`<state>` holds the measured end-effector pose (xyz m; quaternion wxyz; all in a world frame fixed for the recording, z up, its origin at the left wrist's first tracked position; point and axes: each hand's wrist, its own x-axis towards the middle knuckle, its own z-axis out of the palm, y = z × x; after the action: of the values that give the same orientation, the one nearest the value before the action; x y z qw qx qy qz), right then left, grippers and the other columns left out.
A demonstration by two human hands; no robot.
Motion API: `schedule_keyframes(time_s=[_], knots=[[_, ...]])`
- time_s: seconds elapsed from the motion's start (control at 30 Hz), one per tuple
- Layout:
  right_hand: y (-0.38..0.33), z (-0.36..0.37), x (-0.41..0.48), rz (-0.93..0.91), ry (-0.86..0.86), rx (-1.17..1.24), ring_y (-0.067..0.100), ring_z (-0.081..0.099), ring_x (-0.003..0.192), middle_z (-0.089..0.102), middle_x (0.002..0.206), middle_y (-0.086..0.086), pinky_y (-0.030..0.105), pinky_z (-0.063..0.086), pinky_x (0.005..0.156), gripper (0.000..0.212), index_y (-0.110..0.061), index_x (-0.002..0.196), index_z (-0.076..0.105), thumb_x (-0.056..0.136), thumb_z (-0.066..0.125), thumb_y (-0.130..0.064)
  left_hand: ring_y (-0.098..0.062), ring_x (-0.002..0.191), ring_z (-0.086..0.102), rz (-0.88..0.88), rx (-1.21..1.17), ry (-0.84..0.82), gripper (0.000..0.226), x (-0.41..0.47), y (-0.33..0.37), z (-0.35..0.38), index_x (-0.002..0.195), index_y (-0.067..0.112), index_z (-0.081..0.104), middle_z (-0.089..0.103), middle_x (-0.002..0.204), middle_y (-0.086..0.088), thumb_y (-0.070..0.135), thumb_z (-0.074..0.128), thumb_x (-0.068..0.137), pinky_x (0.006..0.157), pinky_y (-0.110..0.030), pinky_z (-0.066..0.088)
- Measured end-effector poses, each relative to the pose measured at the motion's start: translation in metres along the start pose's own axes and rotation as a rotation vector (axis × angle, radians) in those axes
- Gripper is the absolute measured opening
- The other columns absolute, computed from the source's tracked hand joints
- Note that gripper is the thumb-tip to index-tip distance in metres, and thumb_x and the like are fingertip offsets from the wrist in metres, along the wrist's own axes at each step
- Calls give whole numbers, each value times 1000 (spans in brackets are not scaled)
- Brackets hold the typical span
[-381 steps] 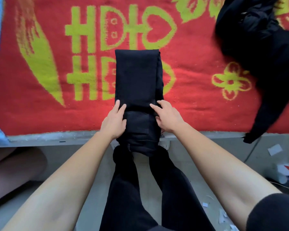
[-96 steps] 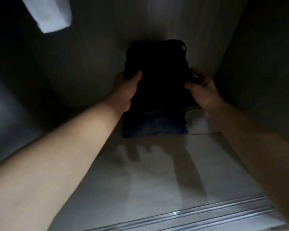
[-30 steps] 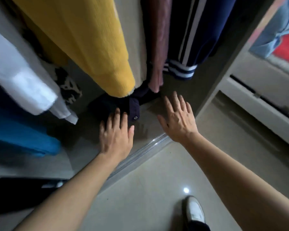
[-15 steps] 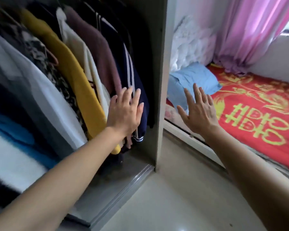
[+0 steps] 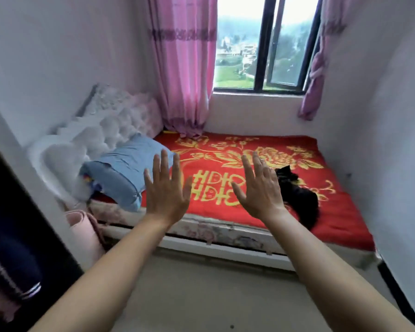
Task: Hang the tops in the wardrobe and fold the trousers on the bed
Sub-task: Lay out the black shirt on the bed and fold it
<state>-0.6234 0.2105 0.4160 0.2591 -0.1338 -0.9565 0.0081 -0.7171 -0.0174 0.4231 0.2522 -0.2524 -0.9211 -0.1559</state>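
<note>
The bed with its red and yellow blanket fills the middle of the view. A crumpled black garment lies on the blanket, right of centre. My left hand and my right hand are raised in front of me with fingers spread and hold nothing. The right hand partly covers the garment's left end. At the far left edge, the wardrobe side shows, with a dark navy top with white stripes hanging inside.
A blue pillow lies at the head of the bed by the white tufted headboard. Pink curtains frame the window. A pink rolled item stands by the bed's corner. Grey floor lies before the bed.
The view has swung right from the wardrobe to the bed. Both empty hands have stayed raised and spread; the black garment has come into sight.
</note>
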Motion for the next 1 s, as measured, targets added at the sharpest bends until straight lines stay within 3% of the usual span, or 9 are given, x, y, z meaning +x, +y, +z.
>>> schedule_keyframes(time_s=[0.17, 0.4, 0.6, 0.73, 1.0], knots=[[117, 22, -9, 206, -44, -82, 41, 27, 147, 21, 162, 23, 55, 28, 117, 83, -13, 158, 19, 95, 50, -55, -35, 152, 9, 199, -70, -90, 72, 39, 88, 74, 158, 15, 16, 2, 165, -15, 55, 25, 99, 116, -62, 16], [210, 90, 18, 399, -193, -162, 40, 23, 149, 14, 164, 22, 54, 23, 119, 84, -15, 159, 15, 95, 51, -55, -33, 152, -1, 384, -119, -251, 76, 121, 136, 195, 159, 19, 9, -7, 166, -12, 61, 19, 96, 114, -66, 15], [249, 138, 87, 523, -297, -189, 35, 8, 153, -1, 166, 18, 50, 12, 123, 82, -19, 160, 4, 98, 42, -56, -30, 151, -14, 449, -160, -386, 77, 200, 159, 278, 158, 25, -5, -21, 164, -8, 65, 5, 93, 118, -64, 8], [283, 157, 133, 581, -268, -184, 33, 8, 154, 1, 167, 16, 49, 11, 124, 79, -20, 161, 7, 99, 40, -57, -31, 152, -11, 519, -158, -414, 76, 267, 177, 319, 159, 24, 0, -15, 165, -11, 64, 6, 94, 119, -63, 11], [388, 238, 187, 674, -363, -153, 32, 6, 154, -1, 167, 15, 48, 11, 124, 75, -20, 159, 13, 99, 41, -54, -28, 151, -17, 472, -179, -531, 80, 348, 229, 439, 157, 29, -13, -24, 163, -8, 69, -1, 89, 120, -58, 4]])
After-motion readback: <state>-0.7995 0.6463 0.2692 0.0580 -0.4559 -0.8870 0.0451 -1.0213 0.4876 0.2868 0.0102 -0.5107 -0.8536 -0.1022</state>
